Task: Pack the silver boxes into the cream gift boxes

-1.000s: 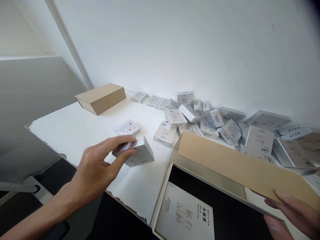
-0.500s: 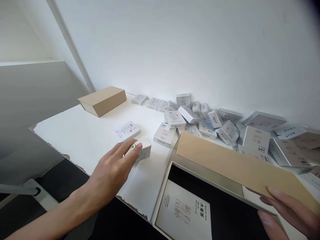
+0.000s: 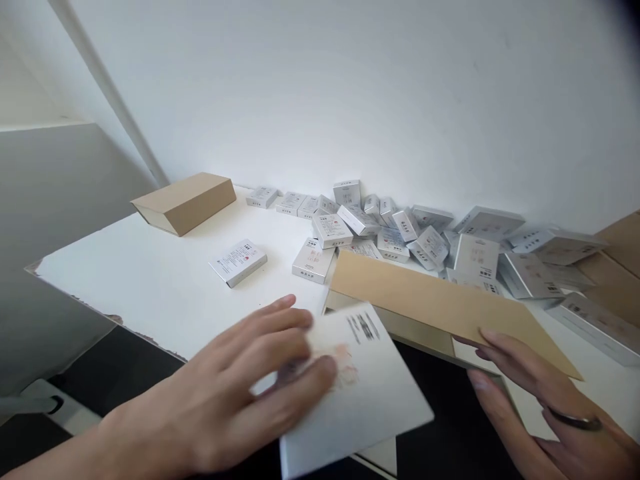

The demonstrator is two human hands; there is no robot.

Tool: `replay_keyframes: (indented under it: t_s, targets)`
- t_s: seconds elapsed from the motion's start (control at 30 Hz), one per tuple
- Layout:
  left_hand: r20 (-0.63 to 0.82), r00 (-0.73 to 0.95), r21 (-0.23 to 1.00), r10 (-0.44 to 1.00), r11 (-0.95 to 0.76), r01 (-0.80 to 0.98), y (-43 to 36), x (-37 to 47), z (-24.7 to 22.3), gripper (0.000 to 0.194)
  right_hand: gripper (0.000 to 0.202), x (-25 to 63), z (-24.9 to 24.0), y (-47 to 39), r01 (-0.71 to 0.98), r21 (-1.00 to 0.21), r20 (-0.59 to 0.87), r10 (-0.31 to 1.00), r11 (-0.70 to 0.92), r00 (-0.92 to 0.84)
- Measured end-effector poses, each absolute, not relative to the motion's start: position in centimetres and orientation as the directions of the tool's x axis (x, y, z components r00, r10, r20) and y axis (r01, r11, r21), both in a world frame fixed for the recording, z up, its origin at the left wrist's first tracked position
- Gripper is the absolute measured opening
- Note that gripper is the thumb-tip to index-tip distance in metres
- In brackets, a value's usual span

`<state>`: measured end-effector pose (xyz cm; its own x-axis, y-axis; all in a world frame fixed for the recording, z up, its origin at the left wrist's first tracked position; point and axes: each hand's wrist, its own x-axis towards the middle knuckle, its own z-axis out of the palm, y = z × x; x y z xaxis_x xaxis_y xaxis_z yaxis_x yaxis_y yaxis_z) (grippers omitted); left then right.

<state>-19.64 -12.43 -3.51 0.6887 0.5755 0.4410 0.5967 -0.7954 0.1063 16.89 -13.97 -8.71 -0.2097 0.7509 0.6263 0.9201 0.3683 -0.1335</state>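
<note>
My left hand [image 3: 260, 373] is closed on a white tea box [image 3: 360, 393], holding it tilted above an open beige gift box [image 3: 425, 283]. The held box has pale orange characters and blurred dark print. My right hand [image 3: 545, 400], with a dark ring on one finger, grips the gift box at its raised lid flap, fingertips on the flap's edge and thumb lower by the box wall. Inside, the gift box is black; the held box and left hand hide much of its near end.
Several small silver-white boxes [image 3: 334, 230] lie heaped along the wall. One small box [image 3: 239, 260] lies alone on the white table [image 3: 150, 267], whose front edge is chipped. At the far left is a closed beige box [image 3: 185, 200]; brown cardboard [image 3: 617, 253] stands at the right.
My left hand has lifted the tea box off the table and carried it right, over the open gift box. My right hand stays at the lid flap. The view has shifted a little.
</note>
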Motion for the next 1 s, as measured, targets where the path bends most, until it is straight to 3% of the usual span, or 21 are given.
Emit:
replay_keyframes:
  t_s: [0.1, 0.17, 0.3, 0.5, 0.63, 0.87, 1.0]
  targets:
    - [0.250, 0.879, 0.032, 0.407, -0.910, 0.413, -11.2, -18.7, -2.8, 0.049, 0.039, 16.1, -7.9, -14.3, 0.904, -0.078, 0.625, 0.728, 0.420, -0.284]
    - [0.253, 0.873, 0.052, 0.417, -0.907, 0.418, -10.3, -18.2, -2.4, 0.049, 0.040, 15.8, -7.6, -14.4, 0.896, -0.096, 0.626, 0.727, 0.433, -0.283]
    - [0.346, 0.797, 0.117, 0.496, -0.865, 0.488, -10.1, -15.8, -2.5, 0.083, 0.040, 15.7, -7.7, -14.4, 0.891, -0.126, 0.621, 0.735, 0.436, -0.272]
    - [0.356, 0.635, 0.257, 0.685, -0.725, 0.639, -11.9, -11.1, -4.1, 0.055, 0.042, 15.7, -8.0, -14.4, 0.888, -0.148, 0.613, 0.745, 0.435, -0.263]
    - [0.240, 0.638, 0.492, 0.732, -0.658, 0.570, -11.2, -10.6, -3.5, 0.048, 0.042, 15.8, -7.8, -14.7, 0.881, -0.173, 0.595, 0.760, 0.440, -0.263]
    - [0.007, 0.845, 0.641, 0.535, -0.651, 0.406, -9.5, -7.1, -3.5, 0.048, 0.041, 15.9, -6.9, -14.8, 0.892, -0.167, 0.574, 0.777, 0.421, -0.259]
    - [-0.051, 0.929, 0.510, 0.367, -0.790, 0.340, -9.7, -5.3, -4.2, 0.047, 0.041, 15.8, -6.8, -14.5, 0.887, -0.163, 0.578, 0.770, 0.432, -0.270]
